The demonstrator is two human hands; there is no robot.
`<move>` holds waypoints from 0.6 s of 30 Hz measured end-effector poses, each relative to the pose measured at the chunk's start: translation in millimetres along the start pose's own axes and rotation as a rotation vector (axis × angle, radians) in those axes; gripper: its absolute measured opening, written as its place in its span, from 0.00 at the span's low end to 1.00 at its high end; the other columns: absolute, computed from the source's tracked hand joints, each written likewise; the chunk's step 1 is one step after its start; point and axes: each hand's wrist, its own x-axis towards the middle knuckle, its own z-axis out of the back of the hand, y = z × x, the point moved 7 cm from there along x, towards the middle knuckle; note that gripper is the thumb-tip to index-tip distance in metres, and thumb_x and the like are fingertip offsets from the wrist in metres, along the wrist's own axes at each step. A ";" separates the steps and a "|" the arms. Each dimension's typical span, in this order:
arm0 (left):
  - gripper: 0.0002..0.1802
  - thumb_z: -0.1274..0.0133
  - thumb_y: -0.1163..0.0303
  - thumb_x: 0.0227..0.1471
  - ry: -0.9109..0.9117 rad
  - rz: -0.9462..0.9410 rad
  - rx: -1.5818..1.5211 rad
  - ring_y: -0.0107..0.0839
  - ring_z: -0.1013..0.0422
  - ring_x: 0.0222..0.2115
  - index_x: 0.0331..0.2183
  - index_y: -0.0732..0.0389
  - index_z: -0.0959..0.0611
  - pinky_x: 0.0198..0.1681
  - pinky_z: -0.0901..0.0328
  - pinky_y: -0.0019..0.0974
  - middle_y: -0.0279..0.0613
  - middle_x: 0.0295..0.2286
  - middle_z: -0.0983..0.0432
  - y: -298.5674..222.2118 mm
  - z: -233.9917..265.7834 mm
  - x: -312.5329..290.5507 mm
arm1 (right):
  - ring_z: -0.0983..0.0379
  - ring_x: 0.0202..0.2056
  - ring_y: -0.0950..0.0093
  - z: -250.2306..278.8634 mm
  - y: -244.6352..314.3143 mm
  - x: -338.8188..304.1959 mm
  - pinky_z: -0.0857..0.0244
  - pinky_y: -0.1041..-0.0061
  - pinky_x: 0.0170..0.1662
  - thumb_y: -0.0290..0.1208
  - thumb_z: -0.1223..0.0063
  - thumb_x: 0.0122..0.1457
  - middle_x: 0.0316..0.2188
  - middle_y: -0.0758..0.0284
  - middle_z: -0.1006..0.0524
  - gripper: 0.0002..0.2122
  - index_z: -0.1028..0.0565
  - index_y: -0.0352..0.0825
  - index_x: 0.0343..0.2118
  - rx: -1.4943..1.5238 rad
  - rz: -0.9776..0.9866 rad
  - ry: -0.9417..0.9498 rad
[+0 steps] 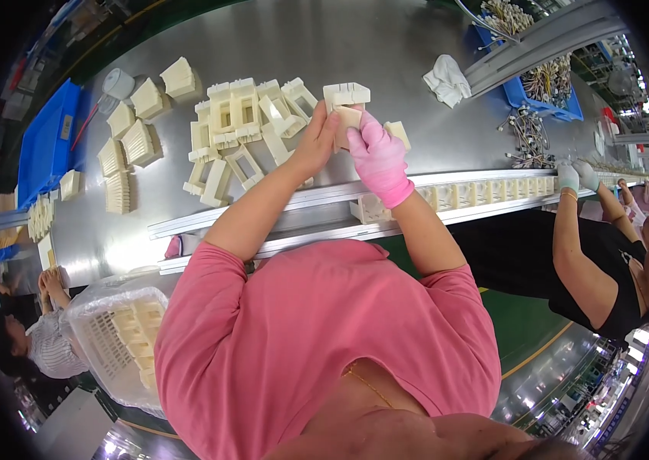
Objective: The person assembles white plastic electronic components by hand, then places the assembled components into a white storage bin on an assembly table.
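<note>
Above the metal bench, both my hands meet on a cream plastic housing (346, 93). My left hand (315, 143) is bare, with its fingers closed on the left side of the housing. A pink glove covers my right hand (378, 157), and its thumb and fingers pinch a flat cream plastic piece (347, 121) against the housing's near side. How the two parts join is hidden by my fingers. Just right of the glove lies another cream piece (397, 135). To the left, several open cream frames (244, 115) lie in a loose pile.
Stacks of thin cream pieces (138, 142) and a blue tray (48, 146) sit at left. A metal rail (263, 205) with a row of housings (493, 192) runs along the near edge. A white cloth (447, 80) and a blue bin of wires (576, 107) are at right, near a co-worker's gloved hands (578, 175).
</note>
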 end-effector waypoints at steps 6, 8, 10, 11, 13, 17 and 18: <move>0.20 0.69 0.58 0.57 0.021 0.161 -0.043 0.27 0.40 0.39 0.46 0.60 0.39 0.44 0.44 0.29 0.41 0.38 0.36 1.7 -1.4 1.5 | 0.29 0.23 0.63 4.7 1.0 8.0 0.35 0.70 0.26 0.30 0.52 0.49 0.22 0.61 0.27 0.15 0.33 0.38 0.41 0.024 -0.034 0.013; 0.20 0.69 0.57 0.57 0.018 0.129 -0.092 0.27 0.40 0.39 0.46 0.60 0.39 0.43 0.44 0.29 0.40 0.38 0.36 1.9 -0.8 4.3 | 0.29 0.23 0.62 5.4 2.5 9.0 0.35 0.70 0.27 0.30 0.52 0.49 0.22 0.60 0.27 0.14 0.32 0.38 0.41 0.037 -0.061 0.026; 0.20 0.69 0.57 0.57 0.041 0.141 -0.062 0.26 0.40 0.39 0.46 0.59 0.39 0.43 0.44 0.29 0.39 0.38 0.36 6.6 -0.6 4.4 | 0.29 0.23 0.62 3.9 -1.4 8.3 0.35 0.70 0.27 0.30 0.52 0.49 0.22 0.60 0.27 0.14 0.32 0.38 0.41 0.050 -0.092 0.037; 0.20 0.69 0.57 0.57 0.043 0.142 -0.063 0.26 0.40 0.39 0.46 0.59 0.39 0.43 0.44 0.29 0.39 0.38 0.36 7.1 -0.5 3.9 | 0.29 0.23 0.62 1.7 -4.5 8.0 0.35 0.69 0.27 0.30 0.52 0.49 0.22 0.60 0.27 0.13 0.32 0.38 0.40 0.053 -0.077 0.043; 0.21 0.69 0.56 0.57 0.046 0.150 -0.026 0.26 0.40 0.39 0.46 0.59 0.39 0.42 0.44 0.28 0.39 0.38 0.36 8.1 -0.1 2.6 | 0.30 0.24 0.62 1.9 -6.7 8.1 0.35 0.69 0.27 0.31 0.52 0.49 0.22 0.60 0.27 0.13 0.32 0.38 0.39 0.056 -0.064 0.049; 0.21 0.66 0.56 0.56 0.042 0.250 -0.106 0.26 0.40 0.39 0.46 0.59 0.38 0.42 0.43 0.28 0.38 0.37 0.35 19.7 -0.6 1.2 | 0.30 0.23 0.65 -0.9 -1.2 7.6 0.36 0.72 0.27 0.32 0.53 0.50 0.21 0.62 0.27 0.11 0.31 0.37 0.37 -0.106 -0.068 0.244; 0.21 0.64 0.57 0.55 0.103 0.197 -0.135 0.27 0.37 0.38 0.45 0.60 0.38 0.39 0.40 0.29 0.39 0.37 0.35 25.4 -3.1 4.2 | 0.30 0.22 0.69 -3.9 0.2 5.4 0.36 0.76 0.27 0.31 0.53 0.51 0.21 0.64 0.27 0.09 0.30 0.36 0.35 -0.107 -0.066 0.321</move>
